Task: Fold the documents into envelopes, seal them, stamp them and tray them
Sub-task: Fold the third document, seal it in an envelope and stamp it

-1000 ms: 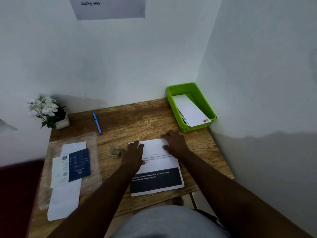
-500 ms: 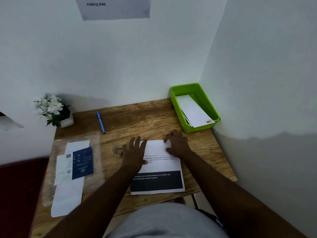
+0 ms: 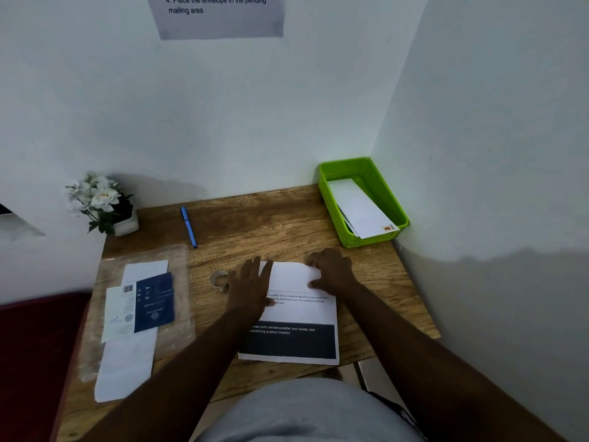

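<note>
Both your forearms reach forward, bare. Your left hand [image 3: 251,283] lies flat, its fingers [image 3: 259,266] straight and together. Your right hand [image 3: 331,271] is arched, fingertips and thumb pressing down.

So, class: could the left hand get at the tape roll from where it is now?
Probably yes. The left hand lies flat on the document, and the tape roll sits on bare table right beside it, with nothing between them.

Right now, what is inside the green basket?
The green basket holds white envelopes stacked at a slant; the top one carries a stamp at its near corner. Edges of others peek out beneath, but their number and the basket floor under them are covered.
</note>
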